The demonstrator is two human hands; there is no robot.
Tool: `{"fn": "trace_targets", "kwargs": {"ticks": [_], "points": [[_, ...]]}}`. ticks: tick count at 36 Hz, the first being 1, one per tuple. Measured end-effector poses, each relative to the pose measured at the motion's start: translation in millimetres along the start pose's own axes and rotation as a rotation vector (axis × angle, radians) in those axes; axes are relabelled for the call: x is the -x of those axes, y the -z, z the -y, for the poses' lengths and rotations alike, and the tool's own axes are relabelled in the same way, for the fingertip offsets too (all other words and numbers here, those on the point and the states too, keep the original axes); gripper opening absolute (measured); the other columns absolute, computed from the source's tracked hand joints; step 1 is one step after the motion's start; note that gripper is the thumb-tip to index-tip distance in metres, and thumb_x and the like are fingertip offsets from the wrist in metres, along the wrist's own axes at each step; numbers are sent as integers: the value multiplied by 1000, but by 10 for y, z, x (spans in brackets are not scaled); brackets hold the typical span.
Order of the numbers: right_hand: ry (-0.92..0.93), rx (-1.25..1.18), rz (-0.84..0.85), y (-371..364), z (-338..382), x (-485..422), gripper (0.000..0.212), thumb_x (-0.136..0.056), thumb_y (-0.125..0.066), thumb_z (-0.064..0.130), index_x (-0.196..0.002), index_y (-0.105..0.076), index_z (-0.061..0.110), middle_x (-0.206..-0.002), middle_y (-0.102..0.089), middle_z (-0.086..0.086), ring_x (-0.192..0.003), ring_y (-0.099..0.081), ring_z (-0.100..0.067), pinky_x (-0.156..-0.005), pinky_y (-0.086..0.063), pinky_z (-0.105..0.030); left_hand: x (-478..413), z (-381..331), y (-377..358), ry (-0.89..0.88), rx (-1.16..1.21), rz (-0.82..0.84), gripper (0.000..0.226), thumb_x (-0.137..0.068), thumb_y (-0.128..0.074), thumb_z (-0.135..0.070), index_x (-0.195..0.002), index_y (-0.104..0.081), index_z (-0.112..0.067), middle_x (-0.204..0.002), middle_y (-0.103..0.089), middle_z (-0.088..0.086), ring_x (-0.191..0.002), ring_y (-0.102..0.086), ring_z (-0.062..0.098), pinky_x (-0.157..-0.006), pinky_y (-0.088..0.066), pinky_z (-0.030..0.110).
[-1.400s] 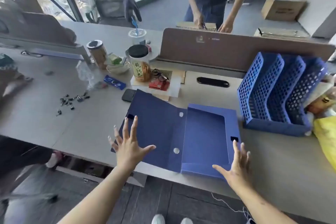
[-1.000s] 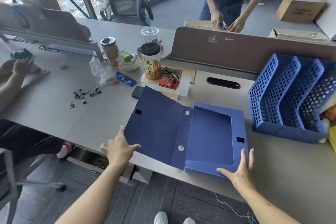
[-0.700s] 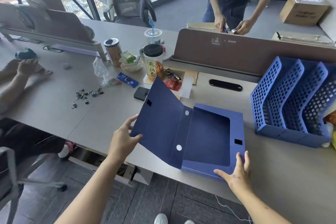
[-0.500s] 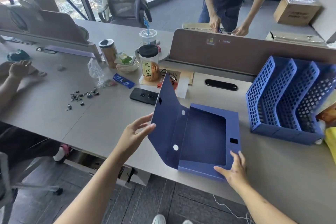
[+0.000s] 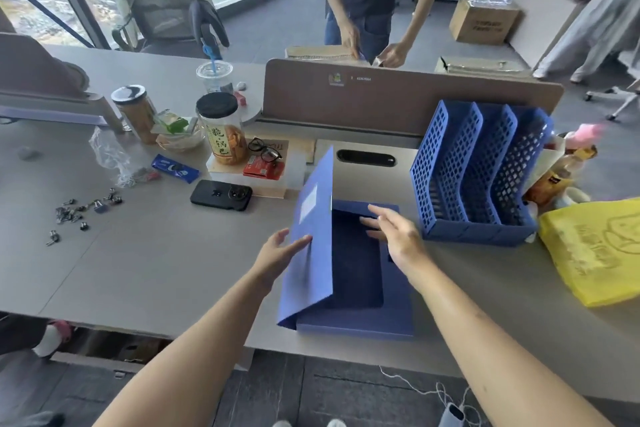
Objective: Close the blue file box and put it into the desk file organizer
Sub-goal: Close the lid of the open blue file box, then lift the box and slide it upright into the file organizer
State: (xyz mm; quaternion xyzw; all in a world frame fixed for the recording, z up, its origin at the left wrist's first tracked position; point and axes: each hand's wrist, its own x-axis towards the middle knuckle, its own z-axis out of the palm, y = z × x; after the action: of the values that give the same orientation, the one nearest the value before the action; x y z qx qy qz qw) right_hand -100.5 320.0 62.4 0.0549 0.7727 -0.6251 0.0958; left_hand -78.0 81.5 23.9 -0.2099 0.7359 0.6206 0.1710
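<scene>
Standing near-upright, box lid [image 5: 308, 239] against left hand [image 5: 277, 253].

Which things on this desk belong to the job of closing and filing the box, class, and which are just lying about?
Belong to the job:
blue file box, its lid raised
desk file organizer
left hand on the lid
right hand over the open tray

Just lying about:
black phone
snack jar
glasses
binder clips
yellow bag
</scene>
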Motion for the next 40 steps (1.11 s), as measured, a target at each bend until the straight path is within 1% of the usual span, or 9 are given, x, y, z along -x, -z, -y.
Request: {"fn": "trace_targets", "kwargs": {"ticks": [5,8,10,12,16,23,27,33,40], "points": [[-13,10,8,37,139,89,39,-102,-40,24,-138,-52,16,-122,-65,-3,-113,-58,-9,-94,-44,-19,-132,42,-208,126,-3,31,112,-70,-81,-52,-156,-16,-23,-155,-36,3,-139,-40,25,-95,-32,32],[-18,-5,-51,59,39,120,39,-98,-51,23,-134,-56,12,-124,-62,-1,-116,-58,-11,-86,-43,-11,-164,58,-338,157,12,3,109,-68,-84,-49,-154,-20,-23,-146,-45,0,-126,-50,26,-92,-36,33],[-38,-41,-93,71,-42,154,36,-94,-58,23,-128,-60,13,-115,-68,1,-99,-65,-3,-72,-46,-4,-166,68,-418,155,15,-6,115,-56,-87,-56,-149,-28,-26,-143,-48,-3,-118,-53,25,-95,-42,36],[-60,-67,-129,89,-146,175,32,-92,-60,19,-124,-61,16,-108,-72,-2,-86,-68,1,-65,-50,-6,-194,92,-501,182,-2,-17,131,-39,-86,-66,-150,-27,-28,-149,-43,0,-128,-49,28,-107,-40,44],[-108,-50,-218,163,-325,241,37,-92,-57,12,-130,-58,17,-104,-72,-1,-92,-70,-10,-73,-54,-18,-247,123,-672,202,-84,-91,118,-55,-86,-59,-152,-27,-28,-155,-27,5,-139,-36,32,-112,-34,50],[-211,-27,-319,282,-621,250,40,-94,-49,2,-130,-60,17,-120,-64,1,-104,-60,-11,-75,-46,-7,-306,198,-937,196,-232,-198,114,-51,-84,-62,-147,-29,-34,-150,-30,3,-136,-36,34,-110,-35,52],[-333,-1,-337,331,-861,205,45,-94,-49,3,-131,-59,27,-134,-59,-1,-70,-56,-11,-62,-47,-19,-341,227,-1081,197,-354,-262,112,-53,-82,-61,-146,-25,-36,-149,-30,4,-134,-38,34,-113,-28,49],[-401,11,-316,387,-1015,163,53,-93,-47,-1,-138,-51,28,-139,-55,1,-100,-55,-15,-86,-44,-24,-357,162,-1278,247,-471,-274,107,-58,-80,-57,-144,-21,-38,-148,-25,2,-130,-37,34,-111,-28,47],[-461,31,-254,472,-1116,110,56,-91,-52,-1,-140,-49,27,-145,-49,-5,-121,-55,-21,-88,-46,-27,-381,165,-1376,289,-514,-296,110,-59,-80,-56,-147,-14,-40,-149,-22,0,-128,-38,36,-106,-27,49]]}}
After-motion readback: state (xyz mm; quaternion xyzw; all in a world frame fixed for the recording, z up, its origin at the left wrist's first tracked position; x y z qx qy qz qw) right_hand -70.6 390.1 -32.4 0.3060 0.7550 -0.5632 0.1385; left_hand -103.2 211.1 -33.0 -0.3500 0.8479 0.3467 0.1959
